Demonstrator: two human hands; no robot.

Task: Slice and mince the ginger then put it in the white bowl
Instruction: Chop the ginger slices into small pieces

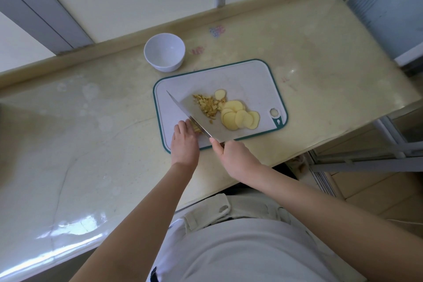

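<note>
A white cutting board (251, 75) with a teal rim lies on the counter. On it sit several pale yellow ginger slices (240, 117) and a small heap of minced ginger (206, 105). My right hand (235, 155) grips the handle of a broad knife (196, 117), whose blade stands over the board's near left part. My left hand (184, 139) holds down a little ginger (196, 129) just left of the blade, fingers curled on it. The white bowl (164, 52) stands empty behind the board's far left corner.
The beige counter (91, 144) stretches wide to the left. Its front edge runs just below the board, and its right end drops off near a metal frame (366, 155). A window wall rises behind the bowl.
</note>
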